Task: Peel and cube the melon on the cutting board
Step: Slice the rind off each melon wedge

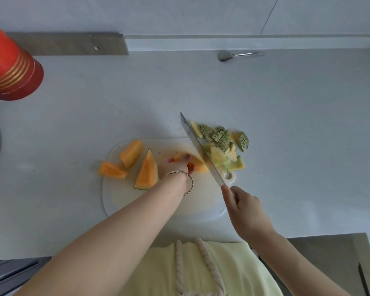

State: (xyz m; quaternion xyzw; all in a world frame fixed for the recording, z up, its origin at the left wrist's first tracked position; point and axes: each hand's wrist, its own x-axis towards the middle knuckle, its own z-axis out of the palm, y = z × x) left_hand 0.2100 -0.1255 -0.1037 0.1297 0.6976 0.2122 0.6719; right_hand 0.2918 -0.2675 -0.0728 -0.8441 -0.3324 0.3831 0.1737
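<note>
A white, rounded plastic cutting board at mid-frame carries smooth orange melon wedges, with netted green rind scraps at its upper right edge. The right hand wraps the hidden handle of a long steel knife. The left hand curls onto a peeled slice beside the blade, half covering it.

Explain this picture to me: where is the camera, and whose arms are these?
No machine here: a person wears one camera on the head, so you look down along their own arms. The left hand holds a peeled melon slice steady on the white cutting board. The right hand grips a long knife, its blade angled by the slice's right end. Left of them lie two peeled pieces and a wedge with rind on. Cut rinds are piled right of the blade. Farther back on the counter are a spoon and stacked red cups.
</note>
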